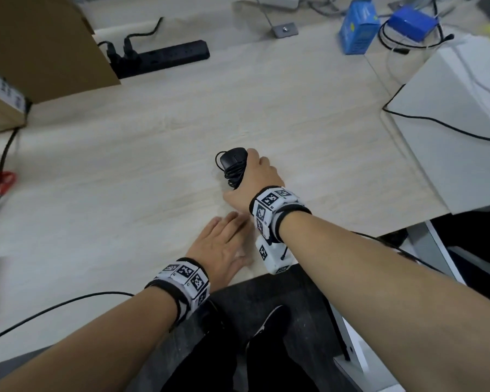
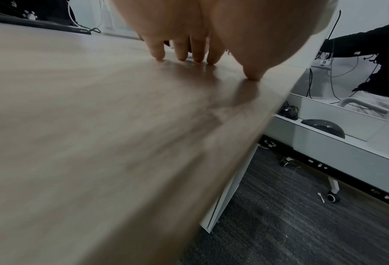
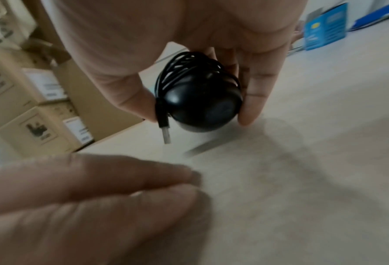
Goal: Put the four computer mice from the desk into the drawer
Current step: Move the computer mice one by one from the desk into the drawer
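Observation:
A black wired mouse (image 1: 232,161) (image 3: 202,104) with its cable wound round it is in my right hand (image 1: 255,171), mid-desk. In the right wrist view thumb and fingers (image 3: 250,100) pinch its sides, it hangs just above the wooden desk (image 1: 125,193), and its USB plug (image 3: 166,133) dangles. My left hand (image 1: 224,244) lies open near the desk's front edge, fingertips (image 2: 158,55) touching the wood. In the left wrist view a white drawer (image 2: 313,143) stands open below the desk's right side. It holds a dark grey mouse (image 2: 322,127) and a black corded one (image 2: 289,112).
Cardboard boxes (image 1: 40,52) stand at the back left beside a black power strip (image 1: 164,56). A blue box (image 1: 357,26) and cables lie at the back right, a white sheet-like object (image 1: 458,108) at the right. Red scissors (image 1: 0,181) and a black cable (image 1: 54,309) sit at the left.

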